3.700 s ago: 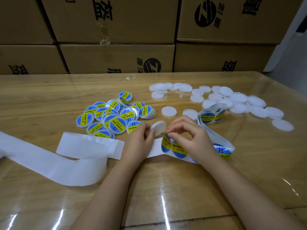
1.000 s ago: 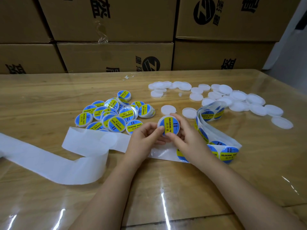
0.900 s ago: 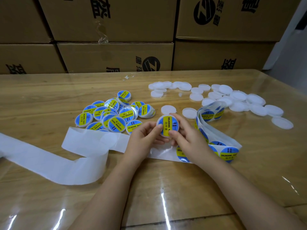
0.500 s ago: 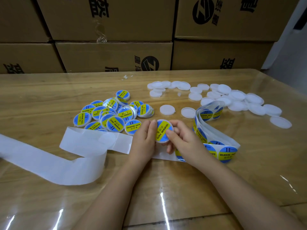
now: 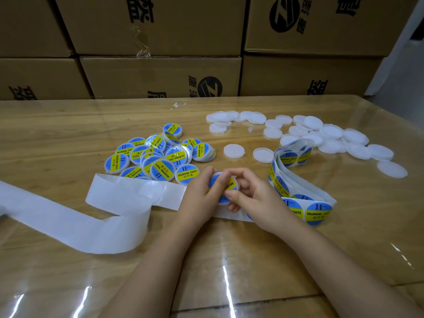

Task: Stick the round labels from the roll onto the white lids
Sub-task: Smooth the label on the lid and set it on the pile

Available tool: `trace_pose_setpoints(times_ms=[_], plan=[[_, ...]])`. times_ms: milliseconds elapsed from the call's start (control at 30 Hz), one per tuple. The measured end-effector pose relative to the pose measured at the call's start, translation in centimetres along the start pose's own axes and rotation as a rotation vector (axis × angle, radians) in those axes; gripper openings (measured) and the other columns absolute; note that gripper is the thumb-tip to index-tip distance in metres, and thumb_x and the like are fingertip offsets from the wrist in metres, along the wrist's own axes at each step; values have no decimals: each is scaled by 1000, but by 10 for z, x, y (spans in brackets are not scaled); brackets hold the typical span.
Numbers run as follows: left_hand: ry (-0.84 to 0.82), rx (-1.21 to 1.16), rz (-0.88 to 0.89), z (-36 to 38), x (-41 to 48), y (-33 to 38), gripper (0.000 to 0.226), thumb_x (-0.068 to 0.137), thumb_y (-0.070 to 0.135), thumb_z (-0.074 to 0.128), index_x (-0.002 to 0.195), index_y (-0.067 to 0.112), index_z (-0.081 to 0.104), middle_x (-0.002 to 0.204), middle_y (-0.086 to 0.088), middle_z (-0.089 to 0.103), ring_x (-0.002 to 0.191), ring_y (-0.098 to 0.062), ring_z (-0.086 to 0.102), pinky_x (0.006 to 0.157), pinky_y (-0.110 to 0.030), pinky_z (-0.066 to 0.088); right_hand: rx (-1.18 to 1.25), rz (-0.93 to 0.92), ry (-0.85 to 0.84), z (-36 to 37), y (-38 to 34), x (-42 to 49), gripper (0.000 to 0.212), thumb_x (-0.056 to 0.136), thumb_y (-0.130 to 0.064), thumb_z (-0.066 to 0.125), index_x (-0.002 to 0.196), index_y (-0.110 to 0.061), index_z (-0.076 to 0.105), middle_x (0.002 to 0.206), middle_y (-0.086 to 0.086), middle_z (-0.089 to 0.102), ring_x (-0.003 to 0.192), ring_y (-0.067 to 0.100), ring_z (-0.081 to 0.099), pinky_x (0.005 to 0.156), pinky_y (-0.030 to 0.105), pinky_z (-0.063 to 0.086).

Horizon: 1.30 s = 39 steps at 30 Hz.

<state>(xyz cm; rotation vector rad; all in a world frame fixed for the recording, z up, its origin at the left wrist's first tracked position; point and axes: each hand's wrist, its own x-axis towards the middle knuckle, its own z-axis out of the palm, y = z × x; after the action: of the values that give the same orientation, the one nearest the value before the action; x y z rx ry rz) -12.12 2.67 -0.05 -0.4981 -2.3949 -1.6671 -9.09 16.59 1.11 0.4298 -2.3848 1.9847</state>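
The left hand [image 5: 202, 198] and right hand [image 5: 254, 196] both pinch one labelled lid [image 5: 226, 185] just above the counter [image 5: 68, 125], near centre, thumbs on its label. To do this well, rub from the middle outward so the edges seat flat, then add it to the finished pile [image 5: 158, 157] on the left.

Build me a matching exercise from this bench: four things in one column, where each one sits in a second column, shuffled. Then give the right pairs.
Things
1 held lid
2 pile of labelled lids
3 plain white lids
4 empty backing strip

Places
A trails leftward across the table
B scattered at the far right
C pinched between left hand and right hand
D heaped just beyond the left hand, left of centre

Pairs: 1-C, 2-D, 3-B, 4-A
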Motion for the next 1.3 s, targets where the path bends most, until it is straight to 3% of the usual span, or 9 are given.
trace_pose_setpoints(times_ms=[233,367,533,700,900,1100,1200,1300], plan=[[-7,2,51,0,2,-2,36,98,29,46,64,23,40,56,20,45,57,1,42,57,-15,34,-7,-49,-2,0,1,-2,26,96,-4,50,112,-25,53,70,-5,65,60,12,64,60,20,51],[-7,-1,71,3,2,-1,32,91,41,41,64,24,41,57,19,46,57,1,42,56,-15,34,-38,-62,39,-1,4,-1,19,97,-12,50,107,-27,55,64,-4,63,55,13,62,57,21,49],[5,27,111,7,1,-1,33,92,43,36,66,24,42,57,18,46,58,-1,44,56,-18,34,-28,-94,102,1,4,-2,15,97,-16,51,93,-30,55,58,-8,62,45,10,57,48,20,47],[3,38,160,9,0,0,31,94,39,34,67,27,43,59,18,49,58,1,45,55,-16,33,-34,-79,140,0,3,-2,10,96,-18,53,87,-22,53,53,-4,59,41,12,54,43,23,45],[24,11,111,8,-2,-1,30,95,37,34,66,29,42,61,24,52,58,4,46,56,-12,34,-46,-23,60,-2,-1,-2,8,99,-16,46,97,-17,54,63,-4,63,50,12,59,54,23,50],[130,-94,9,6,3,-5,38,102,19,37,66,25,46,58,11,49,57,4,45,57,-13,35,78,29,-98,1,-4,-1,41,93,4,50,127,-20,48,99,6,64,70,11,59,72,21,50],[113,-123,-2,4,4,-5,31,101,19,41,70,23,47,62,10,50,59,5,46,59,-12,37,62,4,-44,6,-2,-1,45,92,7,52,127,-20,47,98,4,64,71,12,59,73,23,49],[54,-240,-20,6,1,-1,7,89,30,58,89,28,52,76,17,61,72,6,57,66,-11,43,110,-45,78,3,-5,0,36,95,5,46,121,-19,49,89,4,64,66,6,61,69,18,49]])
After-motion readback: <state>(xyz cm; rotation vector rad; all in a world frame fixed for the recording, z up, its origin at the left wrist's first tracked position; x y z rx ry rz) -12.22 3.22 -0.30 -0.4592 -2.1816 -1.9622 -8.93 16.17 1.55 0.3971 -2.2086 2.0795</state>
